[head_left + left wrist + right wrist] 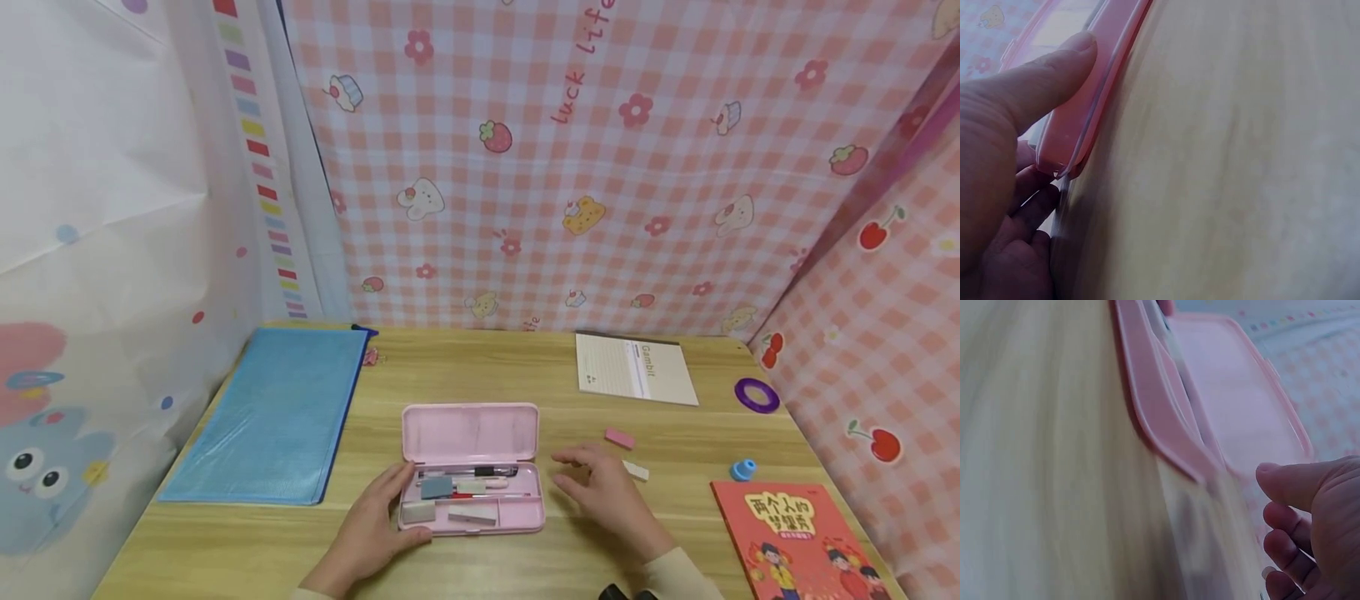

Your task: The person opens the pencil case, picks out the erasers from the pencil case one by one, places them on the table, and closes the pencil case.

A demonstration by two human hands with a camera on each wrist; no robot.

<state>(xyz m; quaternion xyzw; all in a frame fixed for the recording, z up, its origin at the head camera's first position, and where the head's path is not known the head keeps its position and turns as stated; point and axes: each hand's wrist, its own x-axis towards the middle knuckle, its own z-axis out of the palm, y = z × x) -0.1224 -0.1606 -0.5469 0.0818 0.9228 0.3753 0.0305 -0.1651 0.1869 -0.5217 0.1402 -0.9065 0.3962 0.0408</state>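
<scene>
An open pink pencil case lies in the middle of the table with its lid tipped back. My left hand grips its left end, thumb at the front edge and fingers round the side; the left wrist view shows the thumb on the case's corner. Inside are a black pen, a blue-grey block, a red-tipped pen and pale eraser-like blocks. Just right of the case hovers my right hand, fingers loosely bent and holding nothing. Beside it lie a pink eraser and a white eraser.
A blue folder covers the left side, with a pink clip near its far corner. Toward the right are a notebook, a purple tape ring, a small blue sharpener-like piece and a red book. Checked cloth hangs behind.
</scene>
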